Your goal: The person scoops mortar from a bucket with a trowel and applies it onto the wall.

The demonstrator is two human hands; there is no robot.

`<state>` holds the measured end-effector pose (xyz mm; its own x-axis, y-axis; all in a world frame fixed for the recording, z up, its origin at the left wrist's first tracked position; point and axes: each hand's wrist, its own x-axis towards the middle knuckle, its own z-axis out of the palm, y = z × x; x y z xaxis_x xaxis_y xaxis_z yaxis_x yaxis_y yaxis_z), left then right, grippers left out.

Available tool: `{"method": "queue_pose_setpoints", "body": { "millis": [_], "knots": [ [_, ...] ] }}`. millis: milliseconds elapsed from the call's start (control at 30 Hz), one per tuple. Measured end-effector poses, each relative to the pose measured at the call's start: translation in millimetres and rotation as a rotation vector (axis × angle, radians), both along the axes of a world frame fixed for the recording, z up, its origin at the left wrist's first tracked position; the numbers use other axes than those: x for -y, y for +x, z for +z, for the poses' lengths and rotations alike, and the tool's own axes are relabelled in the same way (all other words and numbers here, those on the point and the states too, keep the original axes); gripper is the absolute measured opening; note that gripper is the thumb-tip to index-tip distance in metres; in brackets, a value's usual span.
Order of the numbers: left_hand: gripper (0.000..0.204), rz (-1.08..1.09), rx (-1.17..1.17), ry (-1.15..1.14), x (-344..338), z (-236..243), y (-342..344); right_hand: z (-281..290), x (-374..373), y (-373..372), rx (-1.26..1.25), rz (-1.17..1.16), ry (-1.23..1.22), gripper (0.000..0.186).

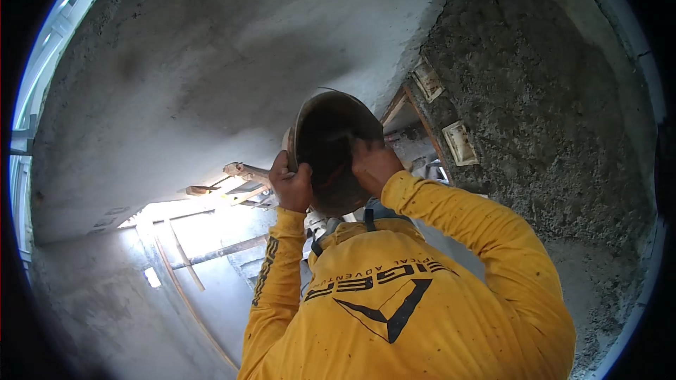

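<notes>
Yellow-shirted co-worker (408, 295) is steadying a pan (334, 148) overhead, fingers (284, 171) curling round its rim for balance; the wearer's own hands are out of view.

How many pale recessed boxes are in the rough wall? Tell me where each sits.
2. The upper box is by the rough wall's left edge; the lower box sits just below-right. The person in yellow may hide more.

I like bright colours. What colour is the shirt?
Yellow, with dark markings on the shirt, in the head view.
</notes>
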<state>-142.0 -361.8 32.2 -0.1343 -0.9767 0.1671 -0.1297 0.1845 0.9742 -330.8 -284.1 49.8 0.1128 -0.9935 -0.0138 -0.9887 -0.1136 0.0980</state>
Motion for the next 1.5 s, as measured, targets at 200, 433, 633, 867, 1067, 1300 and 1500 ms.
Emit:
{"method": "queue_pose_setpoints", "body": {
  "millis": [200,433,633,867,1067,1300,1500],
  "knots": [
    [0.016,-0.006,-0.016,0.071,7,-6,-13,21,-9,-9,0.034,0.059,0.08,0.024],
    [0.017,-0.146,0.229,-0.241,0,20,-33,-5,10,-25,0.285,-0.267,0.147,0.018],
    [0.017,-0.299,0.115,-0.207,-13,22,-39,-30,-24,-34,0.836,-0.198,0.523,0.034],
    [0.018,-0.172,-0.098,0.031,-13,10,-8,-10,-49,-5,1.389,-0.516,0.582,0.037],
    [0.029,-0.101,0.121,-0.201,-16,-4,-7,-21,-45,-17,0.586,-0.146,0.435,0.038],
    [0.023,-0.057,-0.004,-0.009,-7,-17,-7,10,-51,-26,0.713,-0.526,0.333,0.041],
    [0.017,0.032,0.515,-0.683,0,-70,3,37,-53,-47,0.688,-0.546,0.336,0.044]
  ]
}}
